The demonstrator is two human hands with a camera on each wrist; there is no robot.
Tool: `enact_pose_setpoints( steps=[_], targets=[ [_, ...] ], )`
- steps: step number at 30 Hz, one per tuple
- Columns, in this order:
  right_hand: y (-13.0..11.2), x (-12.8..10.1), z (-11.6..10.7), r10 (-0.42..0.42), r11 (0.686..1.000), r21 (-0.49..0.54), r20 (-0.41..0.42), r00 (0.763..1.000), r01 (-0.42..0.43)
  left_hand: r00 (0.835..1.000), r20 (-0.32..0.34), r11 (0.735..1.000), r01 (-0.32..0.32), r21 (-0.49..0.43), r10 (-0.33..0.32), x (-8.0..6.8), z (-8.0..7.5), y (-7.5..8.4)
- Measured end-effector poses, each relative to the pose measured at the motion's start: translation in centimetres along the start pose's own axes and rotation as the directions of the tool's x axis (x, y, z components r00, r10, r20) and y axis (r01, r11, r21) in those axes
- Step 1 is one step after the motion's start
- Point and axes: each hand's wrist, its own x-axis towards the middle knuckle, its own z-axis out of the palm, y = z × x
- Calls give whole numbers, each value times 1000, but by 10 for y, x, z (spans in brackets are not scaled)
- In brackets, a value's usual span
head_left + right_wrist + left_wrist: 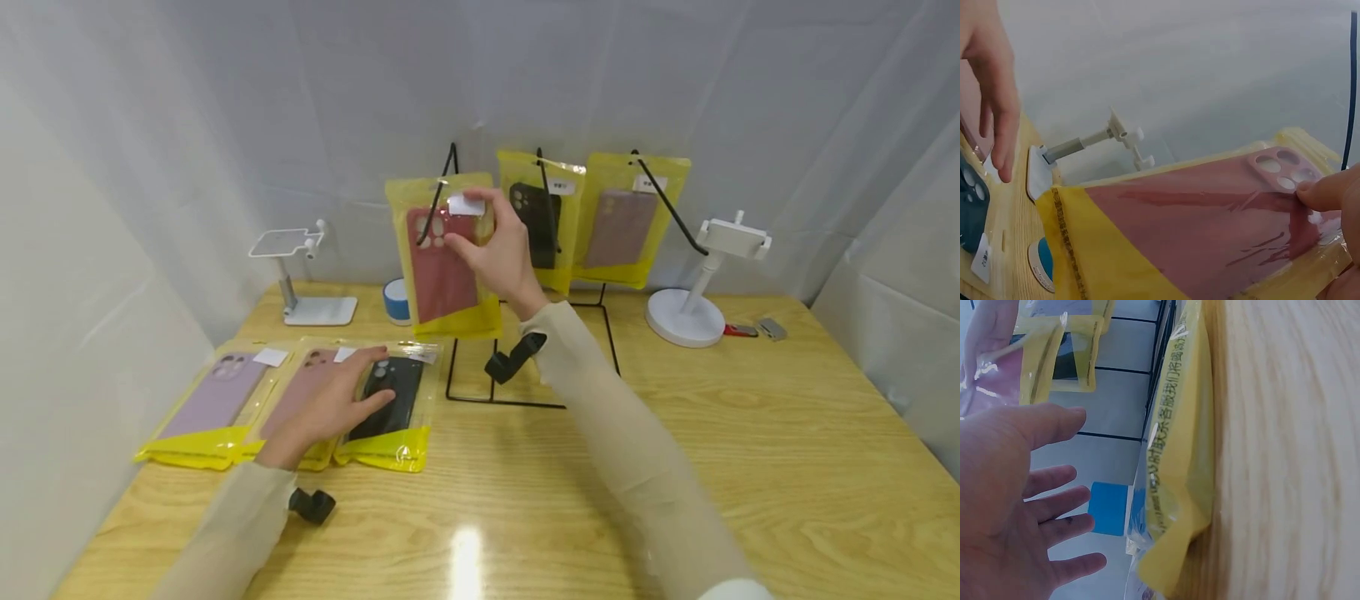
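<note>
My right hand (465,218) is raised at the black wire rack (525,398) and pinches the top of a yellow pack holding a red phone case (444,275); the right wrist view shows this red case pack (1210,225) close up with a fingertip (1325,190) on its camera holes. My left hand (352,392) lies flat, fingers straight, across a pink case pack (300,387) and a black case pack (393,400) on the table. A lilac case pack (213,400) lies left of them. In the left wrist view the left hand (1022,506) is spread beside a yellow pack edge (1179,456).
Two more yellow packs hang on the rack: a black case (542,217) and a brownish-pink case (622,225). White phone stands are at back left (300,275) and back right (701,283). A blue tape roll (396,300) sits behind the red pack. Walls of white sheeting surround the wooden table (750,467).
</note>
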Motion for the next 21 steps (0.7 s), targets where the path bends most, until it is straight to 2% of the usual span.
enact_pose_setpoints(
  steps=[3, 10, 21],
  targets=[
    [3, 9, 4, 53, 998, 13, -14, 998, -53, 1000, 4, 1000, 1, 3, -1, 0, 0, 0],
    [8, 27, 9, 81, 997, -3, -62, 995, -82, 1000, -1, 1000, 2, -13, -2, -1, 1, -2],
    [12, 42, 12, 190, 982, 19, -60, 980, -190, 1000, 0, 1000, -12, -18, 12, -1, 2, -1]
  ],
)
